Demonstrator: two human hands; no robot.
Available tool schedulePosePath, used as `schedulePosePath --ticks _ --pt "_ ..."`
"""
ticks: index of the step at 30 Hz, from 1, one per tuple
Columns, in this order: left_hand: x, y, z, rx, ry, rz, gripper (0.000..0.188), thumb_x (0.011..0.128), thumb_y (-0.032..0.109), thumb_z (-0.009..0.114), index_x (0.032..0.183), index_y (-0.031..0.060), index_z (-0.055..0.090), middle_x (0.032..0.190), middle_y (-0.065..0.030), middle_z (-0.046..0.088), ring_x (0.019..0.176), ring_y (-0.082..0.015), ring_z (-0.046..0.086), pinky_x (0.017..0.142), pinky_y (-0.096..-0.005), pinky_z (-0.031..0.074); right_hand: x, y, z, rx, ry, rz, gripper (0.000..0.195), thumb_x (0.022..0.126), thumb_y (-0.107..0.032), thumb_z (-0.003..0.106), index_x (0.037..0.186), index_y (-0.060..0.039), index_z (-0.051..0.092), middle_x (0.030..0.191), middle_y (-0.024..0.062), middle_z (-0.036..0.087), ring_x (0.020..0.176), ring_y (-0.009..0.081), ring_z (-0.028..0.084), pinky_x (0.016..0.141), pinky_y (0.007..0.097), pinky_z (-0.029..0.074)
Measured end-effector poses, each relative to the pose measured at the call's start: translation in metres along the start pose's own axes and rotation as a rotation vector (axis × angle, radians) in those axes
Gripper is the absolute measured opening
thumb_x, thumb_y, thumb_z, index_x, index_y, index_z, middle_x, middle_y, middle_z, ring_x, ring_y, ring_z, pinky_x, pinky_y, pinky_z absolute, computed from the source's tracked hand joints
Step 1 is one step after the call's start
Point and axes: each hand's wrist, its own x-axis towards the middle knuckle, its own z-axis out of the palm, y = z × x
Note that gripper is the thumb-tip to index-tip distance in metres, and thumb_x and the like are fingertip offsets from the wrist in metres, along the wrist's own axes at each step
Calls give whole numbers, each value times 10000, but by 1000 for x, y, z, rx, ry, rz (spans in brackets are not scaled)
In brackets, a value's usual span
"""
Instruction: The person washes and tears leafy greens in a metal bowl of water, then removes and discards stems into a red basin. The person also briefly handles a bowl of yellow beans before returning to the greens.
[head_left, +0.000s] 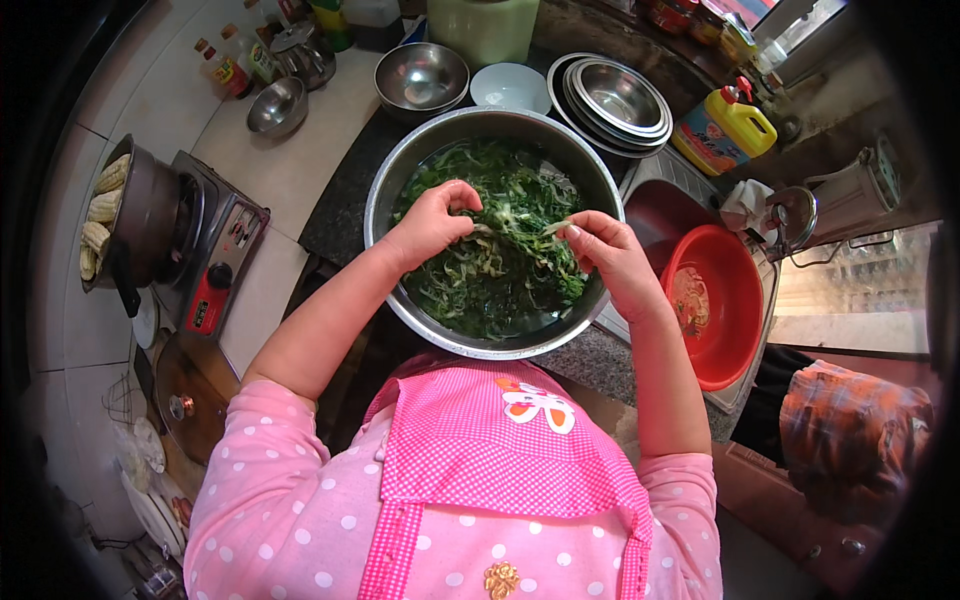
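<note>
Before me stands a large steel basin (379, 187) of water with wet leafy greens (517, 277) in it. My right hand (611, 255) is over the basin's right side, thumb and forefinger pinched on a pale stalk of the greens. Over the left part of the basin is my left hand (435, 225), its thumb and forefinger bent towards the greens with a gap between their tips. Its other fingers are partly hidden, so whether it holds any leaves is unclear. A clump of greens lies between the two hands.
Right, a red plastic basin (739, 300) with food scraps sits in the sink (652, 199). Left, a pot (154, 217) of corn cobs (105, 206) stands on a gas stove (225, 262). Behind are steel bowls (421, 75), stacked steel basins (619, 94) and a yellow jug (724, 131).
</note>
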Motion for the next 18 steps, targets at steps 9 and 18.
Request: schedulePosePath --ticks 9,18 --pt "2 23 28 750 124 525 378 726 55 671 1099 83 620 1155 -99 567 1155 -301 476 1018 -409 378 1 5 -6 -119 67 -88 170 925 -194 630 1001 -43 637 754 -12 599 640 66 534 564 216 425" --pt "-8 18 37 968 31 645 152 723 134 727 833 105 626 853 -26 585 916 -248 547 799 -391 417 -2 -1 -10 -1118 374 -475 137 853 -197 649 871 -61 648 844 122 646 808 351 629 675 440 502"
